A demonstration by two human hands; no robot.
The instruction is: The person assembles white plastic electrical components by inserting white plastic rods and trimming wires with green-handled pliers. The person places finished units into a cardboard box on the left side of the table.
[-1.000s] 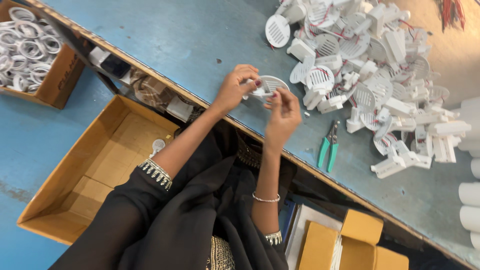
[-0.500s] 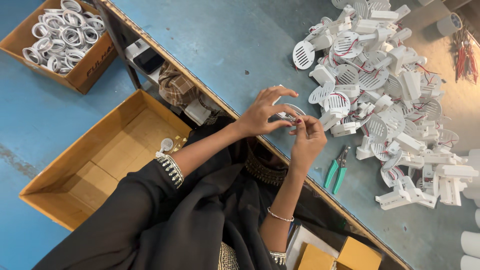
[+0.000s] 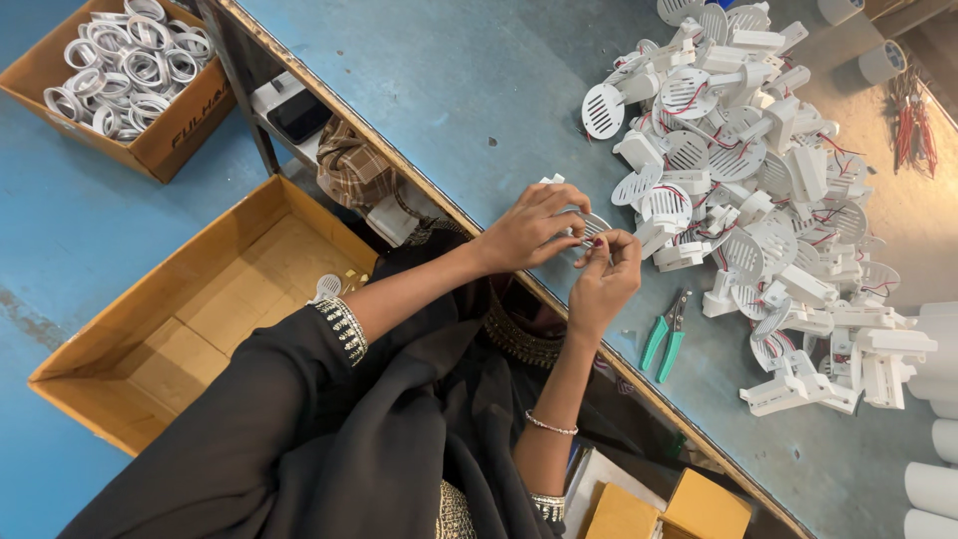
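Left hand (image 3: 527, 228) and right hand (image 3: 602, 282) cover most of small white part (image 3: 591, 226), shape unclear. White cylinders (image 3: 933, 419) cut off, lower right edge.

A single head-worn camera looks steeply down from above the person, close over both hands (image 3: 569, 250). It faces the blue surface (image 3: 449, 90) beyond them, which runs diagonally through the frame, perhaps because the head is tilted. No second view exists.
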